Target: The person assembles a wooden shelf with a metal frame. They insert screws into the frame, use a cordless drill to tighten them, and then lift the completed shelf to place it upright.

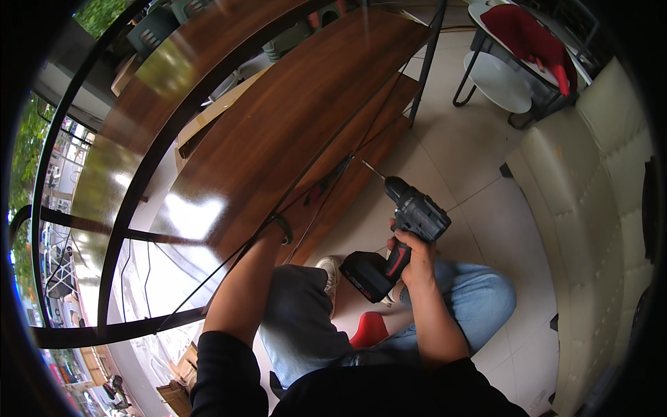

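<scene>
My right hand [415,254] is wrapped round the handle of a black cordless drill [420,214] with red trim and a bulky battery at its base. A thin bit [373,169] sticks out of its chuck, pointing up and left towards the crossed rods, apart from the wood. My left forearm [240,292] reaches up to the near edge of a brown wooden shelf board [278,118]. Something dark, like a band, circles the wrist, and the fingers are hidden beyond the rods. Thin black cross rods [340,170] run along this side of the shelf unit.
A black metal frame [142,177] curves round the shelf boards at left. The beige tufted sofa [556,201] stands close on my right. At the far right, a red cloth [531,38] lies over a small table beside a white round top [497,83]. Something red [369,330] sits between my legs.
</scene>
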Motion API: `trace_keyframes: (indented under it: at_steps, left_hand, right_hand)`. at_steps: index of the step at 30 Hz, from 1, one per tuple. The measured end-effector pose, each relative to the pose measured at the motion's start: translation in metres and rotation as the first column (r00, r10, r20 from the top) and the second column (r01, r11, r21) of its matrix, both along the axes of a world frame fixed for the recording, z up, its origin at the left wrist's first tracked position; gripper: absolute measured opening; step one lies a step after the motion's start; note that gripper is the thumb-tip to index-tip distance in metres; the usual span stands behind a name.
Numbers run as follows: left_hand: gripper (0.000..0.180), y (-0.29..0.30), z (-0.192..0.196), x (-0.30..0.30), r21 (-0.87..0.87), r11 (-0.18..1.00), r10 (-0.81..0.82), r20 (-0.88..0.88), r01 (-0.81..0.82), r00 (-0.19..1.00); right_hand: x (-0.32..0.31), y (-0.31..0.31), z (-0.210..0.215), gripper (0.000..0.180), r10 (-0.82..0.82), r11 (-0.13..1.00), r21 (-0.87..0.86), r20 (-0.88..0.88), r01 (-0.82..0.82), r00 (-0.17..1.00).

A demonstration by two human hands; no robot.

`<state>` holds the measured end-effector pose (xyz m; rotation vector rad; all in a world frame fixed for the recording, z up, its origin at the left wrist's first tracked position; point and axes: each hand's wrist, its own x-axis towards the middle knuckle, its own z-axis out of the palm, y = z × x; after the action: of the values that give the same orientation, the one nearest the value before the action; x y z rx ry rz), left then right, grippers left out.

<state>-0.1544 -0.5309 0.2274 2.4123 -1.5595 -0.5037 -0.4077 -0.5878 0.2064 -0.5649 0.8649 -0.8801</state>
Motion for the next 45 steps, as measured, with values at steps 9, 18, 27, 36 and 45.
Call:
trace_keyframes:
  at_steps: [9,18,27,36,45]
  left_hand:
    - [0.051,-0.005,-0.004,0.006,0.004,1.000,-0.023,-0.212,0.024,0.977]
    - [0.043,-0.004,0.007,0.003,0.044,0.998,0.069,-0.472,-0.055,0.879]
    - [0.046,-0.003,0.001,0.005,0.042,0.998,0.066,-0.447,-0.052,0.892]
    - [0.057,-0.001,-0.011,0.009,0.168,0.982,0.149,-0.393,-0.088,0.907]
    - [0.064,-0.002,-0.013,0.011,0.128,0.991,0.081,-0.448,-0.025,0.890]
  right_hand:
    - [-0.002,-0.005,0.000,0.035,0.039,0.999,-0.011,-0.018,-0.040,0.999]
    - [-0.002,-0.006,0.000,0.033,0.068,0.998,-0.018,0.003,-0.068,0.998]
    - [-0.001,-0.011,-0.004,0.034,0.092,0.996,-0.020,0.037,-0.092,0.995]
    - [-0.008,-0.026,-0.010,0.033,0.201,0.978,0.044,0.080,-0.205,0.976]
    - [-0.007,-0.033,-0.013,0.032,0.216,0.974,0.052,0.063,-0.220,0.974]
